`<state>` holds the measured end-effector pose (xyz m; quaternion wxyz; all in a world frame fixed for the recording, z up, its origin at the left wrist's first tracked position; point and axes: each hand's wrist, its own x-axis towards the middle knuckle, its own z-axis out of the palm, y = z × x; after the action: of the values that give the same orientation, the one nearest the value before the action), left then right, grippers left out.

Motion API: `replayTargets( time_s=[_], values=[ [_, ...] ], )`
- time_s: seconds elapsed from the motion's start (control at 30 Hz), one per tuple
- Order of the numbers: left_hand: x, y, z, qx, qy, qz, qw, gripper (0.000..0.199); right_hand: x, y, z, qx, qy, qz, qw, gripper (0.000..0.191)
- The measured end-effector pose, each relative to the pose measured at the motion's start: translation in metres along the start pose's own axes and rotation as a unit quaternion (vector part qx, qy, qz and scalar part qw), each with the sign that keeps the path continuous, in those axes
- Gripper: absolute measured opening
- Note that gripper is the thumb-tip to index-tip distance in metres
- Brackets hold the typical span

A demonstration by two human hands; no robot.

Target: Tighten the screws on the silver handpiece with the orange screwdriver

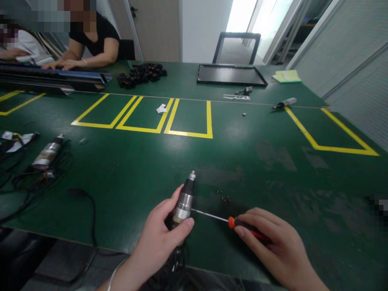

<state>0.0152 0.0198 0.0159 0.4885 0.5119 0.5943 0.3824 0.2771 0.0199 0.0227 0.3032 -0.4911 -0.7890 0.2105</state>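
My left hand (165, 232) is wrapped round the body of an electric screwdriver (184, 200), a silver and black cylinder tilted with its nose away from me. Wires hang below its rear end. In my right hand (275, 242) is a screwdriver (232, 222) with a red and black handle. Its thin shaft points left, and the tip meets or nearly meets the side of the cylinder; I cannot tell whether it sits in a screw. Several small screws (224, 199) lie on the green table (136, 161) just beyond the shaft.
Another electric screwdriver (48, 152) lies among black cables at the left. Farther back are a pile of black parts (142, 74), a black-framed panel (232, 75), two more silver tools, including one (285, 104) at the right, and yellow tape outlines. Two people sit across the table, far left.
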Motion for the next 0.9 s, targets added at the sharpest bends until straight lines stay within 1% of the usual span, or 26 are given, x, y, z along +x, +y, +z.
replayTargets(
  time_s=[0.17,0.33,0.43,0.5,0.57,0.67,0.73,0.8,0.83,0.9],
  values=[
    [-0.001,-0.002,0.0,0.007,-0.003,-0.006,1.0,0.066,-0.003,0.001,-0.001,-0.002,0.036,-0.03,0.999,0.007],
    [-0.003,-0.005,-0.001,0.018,-0.009,-0.005,1.0,0.066,0.0,-0.001,-0.004,-0.01,0.065,-0.065,0.996,0.013],
    [-0.003,-0.005,0.0,0.017,-0.011,0.006,1.0,0.065,0.006,-0.002,-0.004,-0.012,0.081,-0.092,0.992,0.011],
    [-0.003,-0.005,0.0,0.017,-0.01,0.011,1.0,0.065,0.008,-0.002,-0.003,-0.014,0.082,-0.097,0.992,0.011],
    [-0.003,-0.004,0.001,0.017,-0.01,0.01,1.0,0.065,0.008,-0.001,-0.001,-0.008,0.08,-0.094,0.992,0.013],
    [-0.002,-0.005,0.001,0.018,-0.013,0.003,1.0,0.066,0.003,0.001,0.002,0.003,0.06,-0.077,0.995,0.016],
    [-0.002,-0.006,0.001,0.019,-0.014,0.001,1.0,0.067,-0.002,0.002,0.003,-0.009,0.048,-0.059,0.997,0.02],
    [-0.001,-0.006,0.001,0.019,-0.011,0.002,1.0,0.067,-0.006,0.002,0.004,-0.034,0.056,-0.036,0.997,0.028],
    [-0.002,-0.007,0.001,0.018,-0.009,0.003,1.0,0.067,-0.006,0.002,0.003,-0.044,0.057,-0.03,0.997,0.026],
    [-0.002,-0.007,0.001,0.017,-0.004,0.004,1.0,0.066,-0.006,0.0,0.002,-0.054,0.048,-0.026,0.997,0.013]
  ],
)
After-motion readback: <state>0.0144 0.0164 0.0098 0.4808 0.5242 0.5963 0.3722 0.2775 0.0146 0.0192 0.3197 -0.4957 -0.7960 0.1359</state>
